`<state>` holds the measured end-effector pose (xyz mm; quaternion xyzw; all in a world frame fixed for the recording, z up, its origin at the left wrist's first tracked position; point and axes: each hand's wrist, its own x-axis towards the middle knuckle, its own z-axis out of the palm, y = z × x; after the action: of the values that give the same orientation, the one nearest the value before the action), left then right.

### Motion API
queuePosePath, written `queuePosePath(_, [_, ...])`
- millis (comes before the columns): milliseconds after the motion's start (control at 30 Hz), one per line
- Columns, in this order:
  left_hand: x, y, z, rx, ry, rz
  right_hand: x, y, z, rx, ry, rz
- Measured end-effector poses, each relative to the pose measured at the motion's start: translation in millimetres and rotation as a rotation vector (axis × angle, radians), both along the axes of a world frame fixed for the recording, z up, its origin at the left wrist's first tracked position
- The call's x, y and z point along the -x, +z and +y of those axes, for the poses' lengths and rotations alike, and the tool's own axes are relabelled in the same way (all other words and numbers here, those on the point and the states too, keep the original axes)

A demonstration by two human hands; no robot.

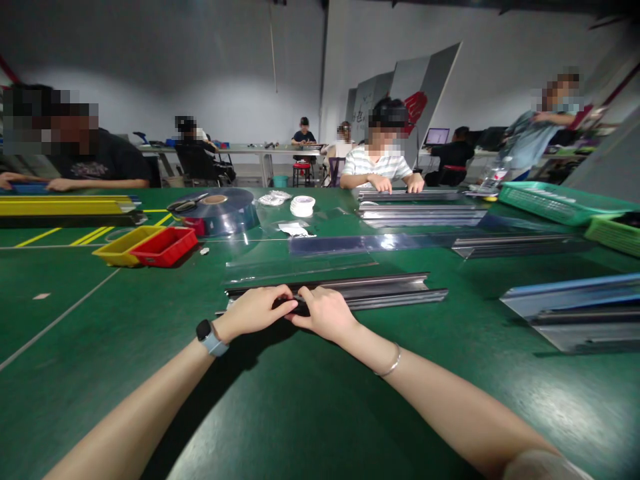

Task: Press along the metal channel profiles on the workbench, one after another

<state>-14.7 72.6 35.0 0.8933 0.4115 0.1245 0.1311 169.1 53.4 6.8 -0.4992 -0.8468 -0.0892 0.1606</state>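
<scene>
A dark channel-shaped profile strip [390, 290] lies lengthwise across the green table in front of me. My left hand [257, 309] grips its near edge left of the middle, thumb and fingers closed on it. Close beside it, my right hand [325, 310] pinches the same edge, the two thumbs almost touching. The fingers hide that stretch of the strip, and whether a small part sits between them I cannot make out. Just behind the strip lies a narrow clear plastic strip [300, 269].
Behind are a long clear film strip [370, 243], a film roll [225, 210] with scissors [187, 202], and yellow [127, 245] and red trays [167, 245]. More profiles [585, 317] and a green basket [555, 203] stand right. Opposite, a person [380, 160] handles similar profiles.
</scene>
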Motion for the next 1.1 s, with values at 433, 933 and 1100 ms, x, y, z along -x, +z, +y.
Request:
queuePosePath(433, [1.2,1.0,1.7,0.144,-0.006,-0.132,-1.3,-0.2,1.4,0.018,0.053,0.052])
queuePosePath(933, [1.3,0.7,2.2,0.188,-0.022,-0.181,-2.9,1.1,0.7,0.108,0.058,0.107])
queuePosePath(1100, [1.5,0.9,1.7,0.181,-0.028,-0.154,-1.5,2.0,0.5,0.103,0.044,0.152])
